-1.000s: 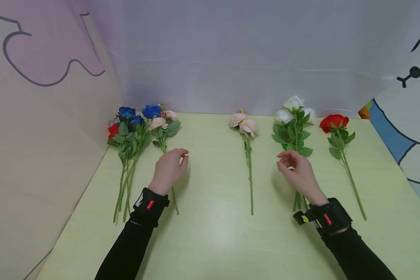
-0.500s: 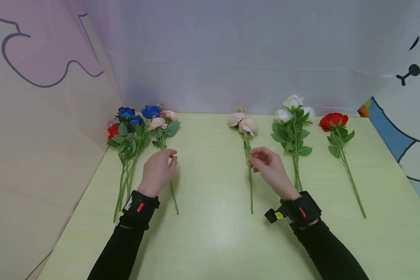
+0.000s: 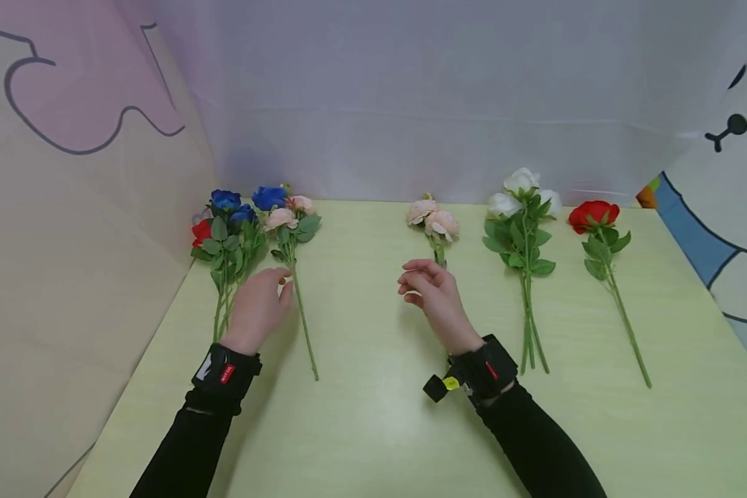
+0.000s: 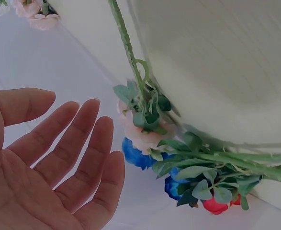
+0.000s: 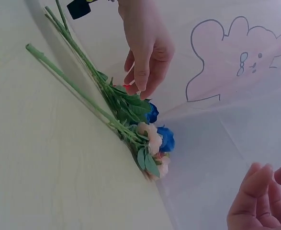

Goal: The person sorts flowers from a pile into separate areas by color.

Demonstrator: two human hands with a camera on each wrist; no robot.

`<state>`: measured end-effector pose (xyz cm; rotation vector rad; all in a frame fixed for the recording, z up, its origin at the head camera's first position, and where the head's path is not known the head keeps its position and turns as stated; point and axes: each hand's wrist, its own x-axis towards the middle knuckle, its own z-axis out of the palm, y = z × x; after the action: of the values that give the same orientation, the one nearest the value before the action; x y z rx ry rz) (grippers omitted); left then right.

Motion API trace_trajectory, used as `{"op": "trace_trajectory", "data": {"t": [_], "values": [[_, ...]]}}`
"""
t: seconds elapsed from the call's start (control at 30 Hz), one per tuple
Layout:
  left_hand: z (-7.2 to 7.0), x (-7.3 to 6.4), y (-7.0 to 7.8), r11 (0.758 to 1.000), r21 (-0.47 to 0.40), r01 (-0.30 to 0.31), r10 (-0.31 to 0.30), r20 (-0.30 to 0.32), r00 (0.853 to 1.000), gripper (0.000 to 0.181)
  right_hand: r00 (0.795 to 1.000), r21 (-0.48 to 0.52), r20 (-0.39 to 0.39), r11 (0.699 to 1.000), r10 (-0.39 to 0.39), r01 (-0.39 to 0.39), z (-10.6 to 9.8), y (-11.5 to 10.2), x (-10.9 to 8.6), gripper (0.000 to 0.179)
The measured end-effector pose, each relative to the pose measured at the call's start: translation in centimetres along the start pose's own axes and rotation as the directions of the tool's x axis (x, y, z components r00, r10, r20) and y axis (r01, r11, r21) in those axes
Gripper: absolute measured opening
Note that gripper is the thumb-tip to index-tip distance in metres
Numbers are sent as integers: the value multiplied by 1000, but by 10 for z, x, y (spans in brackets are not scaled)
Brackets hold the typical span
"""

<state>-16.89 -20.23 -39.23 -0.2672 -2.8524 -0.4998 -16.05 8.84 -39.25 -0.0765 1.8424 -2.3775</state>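
Pink flowers point(image 3: 443, 225) lie far middle on the tabletop point(image 3: 367, 422), stem partly behind the empty, loosely bent right hand point(image 3: 437, 302). The left hand point(image 3: 258, 311), relaxed and empty, hangs over the blue-and-red bunch point(image 3: 232, 243) at left. White flowers point(image 3: 521, 181) lie right.

Head view, vis. count: 10 o'clock, 3 blue blooms point(image 3: 244, 213), 2 pink blooms point(image 3: 281, 218); 2 o'clock, 2 more pinks point(image 3: 442, 225), 3 white blooms point(image 3: 523, 180); 9, 1 red bloom point(image 3: 201, 234); 3, 1 other red point(image 3: 594, 216). Hands: 2, LH point(image 3: 256, 310) @8, RH point(image 3: 434, 303) @4. Wrist straps point(image 3: 218, 370): 2.
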Motion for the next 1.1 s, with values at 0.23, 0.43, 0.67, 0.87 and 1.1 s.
{"op": "trace_trajectory", "data": {"t": [0.23,0.43,0.67,0.87,1.1], "values": [[-16,-5,-15,997,55,48,-49,8,999,27,999,116,0,993,36,-36,23,7,5,30],[-21,-12,-34,992,77,95,-95,-8,995,29,992,206,-9,971,123,-119,38,10,10,30],[-35,-21,-49,982,64,176,-176,-10,984,31,974,276,16,936,225,-221,54,15,14,28],[-43,-24,-62,967,46,249,-249,9,968,39,968,304,62,919,244,-251,66,20,13,25],[-45,-25,-76,940,75,333,-340,128,932,53,954,322,106,898,282,-301,74,27,15,22]]}}
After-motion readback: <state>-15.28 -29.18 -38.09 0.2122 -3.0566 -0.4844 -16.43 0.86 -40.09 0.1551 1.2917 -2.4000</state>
